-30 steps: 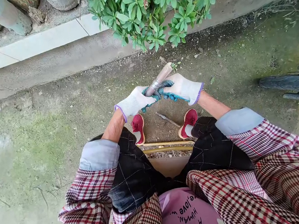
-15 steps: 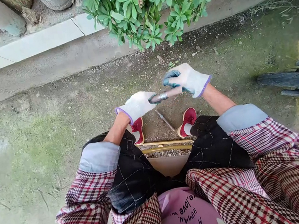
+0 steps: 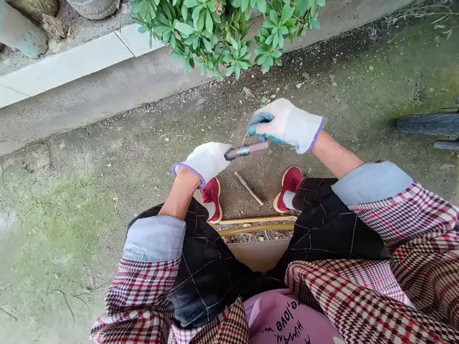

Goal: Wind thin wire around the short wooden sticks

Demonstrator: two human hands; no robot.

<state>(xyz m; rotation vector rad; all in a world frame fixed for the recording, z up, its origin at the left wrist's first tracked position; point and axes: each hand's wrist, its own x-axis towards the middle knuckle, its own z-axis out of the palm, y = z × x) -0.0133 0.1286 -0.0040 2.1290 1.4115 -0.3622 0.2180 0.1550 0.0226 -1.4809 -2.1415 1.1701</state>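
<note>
My left hand (image 3: 207, 162), in a white glove with a purple cuff edge, is closed around one end of a short brown stick (image 3: 258, 147). Silvery thin wire (image 3: 244, 151) is wound about the stick's middle, and a fine strand rises from it toward my right hand (image 3: 284, 124). That hand, gloved white with blue-grey fingers, pinches the strand just above the stick's free end. On the ground below, between my feet, lies another stick (image 3: 253, 194) with a paler upper part.
Red shoes (image 3: 211, 196) rest on the soil. A leafy green bush (image 3: 232, 17) overhangs a low tiled ledge (image 3: 68, 63) ahead. Pots (image 3: 92, 2) stand at the upper left. A dark wheel-like object (image 3: 443, 124) is at the right. Yellow bars (image 3: 256, 228) lie beneath my legs.
My right hand has shifted slightly left, off the stick's end, with the strand now visible in its fingers. The left hand and stick have moved a little left.
</note>
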